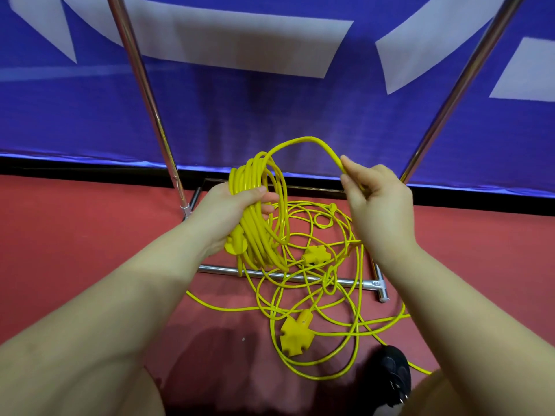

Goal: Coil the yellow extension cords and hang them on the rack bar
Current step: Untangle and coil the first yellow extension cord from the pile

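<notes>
A person's left hand (237, 210) grips a bundle of coiled yellow extension cord (255, 211), fingers curled round the gathered loops, with a yellow plug (235, 246) hanging at the bundle's lower end just beside the wrist. The right hand (380, 202) pinches a single strand of the same cord between thumb and fingers; that strand arches up from the coil and over to the right hand. Below both hands, loose yellow cord (324, 298) lies in a tangle of overlapping loops on the red floor (75, 235), draped across the chrome base bar (354, 285) of a rack. Two yellow multi-outlet sockets sit in the tangle: one (316, 255) near the base bar, another (295, 330) closer to the person. Two chrome rack uprights (141, 85) rise on either side, in front of a blue-and-white banner (270, 115). A black shoe (390, 373) shows at the lower right, touching the tangle's edge.
</notes>
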Demonstrator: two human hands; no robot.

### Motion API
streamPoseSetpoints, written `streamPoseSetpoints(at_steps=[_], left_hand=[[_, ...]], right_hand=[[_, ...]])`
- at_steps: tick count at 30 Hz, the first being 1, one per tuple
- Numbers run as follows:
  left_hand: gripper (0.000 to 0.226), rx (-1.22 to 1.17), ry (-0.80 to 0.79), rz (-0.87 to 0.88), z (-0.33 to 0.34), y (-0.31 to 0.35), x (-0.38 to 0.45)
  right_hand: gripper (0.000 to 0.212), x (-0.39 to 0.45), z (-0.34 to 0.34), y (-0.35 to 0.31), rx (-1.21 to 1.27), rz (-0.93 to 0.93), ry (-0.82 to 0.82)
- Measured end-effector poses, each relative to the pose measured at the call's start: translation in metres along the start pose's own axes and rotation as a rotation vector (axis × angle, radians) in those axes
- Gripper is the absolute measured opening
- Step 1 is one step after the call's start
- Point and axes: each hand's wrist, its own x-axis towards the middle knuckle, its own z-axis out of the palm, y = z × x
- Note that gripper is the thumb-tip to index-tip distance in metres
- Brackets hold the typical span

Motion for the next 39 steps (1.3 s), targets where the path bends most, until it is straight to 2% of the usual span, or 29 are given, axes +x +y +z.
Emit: streamPoseSetpoints(at_steps=[3, 6, 8, 9, 10, 12, 14, 17, 18, 21, 23, 24, 26, 28, 30, 33, 37, 39], left_hand=[[0.008, 0.034, 0.015, 0.009, -0.001, 0.000, 0.000], [0.008, 0.070, 0.009, 0.042, 0.002, 0.000, -0.001], [0.012, 0.155, -0.021, 0.065, 0.002, -0.001, -0.002], [0.015, 0.230, -0.041, 0.086, 0.002, -0.001, -0.003], [0.021, 0.308, -0.069, 0.101, 0.002, -0.002, -0.004], [0.026, 0.411, -0.143, 0.119, 0.004, -0.003, -0.007], [0.012, 0.428, -0.216, 0.105, 0.008, -0.005, -0.010], [0.011, 0.360, -0.295, 0.064, 0.014, -0.008, -0.013], [0.010, 0.331, -0.288, 0.050, 0.015, -0.008, -0.013], [0.010, 0.139, -0.198, -0.009, 0.015, -0.004, -0.012], [0.012, 0.015, -0.121, -0.024, 0.012, 0.000, -0.009], [0.013, -0.029, -0.090, -0.032, 0.010, 0.001, -0.007], [0.012, -0.067, -0.065, -0.044, 0.006, 0.003, -0.004], [0.011, -0.034, -0.102, -0.063, 0.004, 0.003, -0.004], [0.010, 0.074, -0.193, -0.070, 0.005, 0.000, -0.006], [0.011, 0.198, -0.297, -0.077, 0.007, -0.006, -0.009], [0.016, 0.103, -0.326, -0.128, 0.012, -0.010, -0.012], [0.016, 0.089, -0.343, -0.109, 0.016, -0.010, -0.014]], right_hand=[[0.020, 0.003, -0.003, 0.003, -0.093, 0.129, -0.197], [0.010, 0.002, -0.004, 0.000, -0.333, 0.040, -0.599], [0.012, -0.003, -0.002, -0.007, -0.261, -0.030, -0.859], [0.014, -0.004, -0.002, -0.011, -0.176, -0.038, -0.918], [0.017, -0.004, -0.002, -0.014, -0.086, -0.041, -0.911], [0.022, -0.001, -0.003, -0.018, 0.073, -0.043, -0.793], [0.016, 0.003, -0.004, -0.018, 0.228, 0.011, -0.632], [0.021, 0.005, -0.003, -0.016, 0.243, 0.080, -0.511], [0.026, 0.006, -0.003, -0.015, 0.181, 0.101, -0.538], [0.048, 0.007, -0.006, -0.006, -0.038, 0.208, -0.781], [0.042, 0.009, -0.009, 0.003, -0.117, 0.234, -0.829], [0.033, 0.011, -0.011, 0.006, -0.084, 0.221, -0.786], [0.015, 0.016, -0.012, 0.007, 0.147, 0.213, -0.592], [0.013, 0.019, -0.016, 0.004, 0.417, 0.247, -0.375], [0.012, 0.021, -0.020, 0.002, 0.478, 0.219, -0.253], [0.009, 0.022, -0.020, 0.004, 0.359, 0.148, -0.308], [0.014, 0.016, -0.013, 0.003, 0.186, 0.028, -0.556], [0.020, 0.007, -0.004, -0.003, 0.179, -0.013, -0.627]])
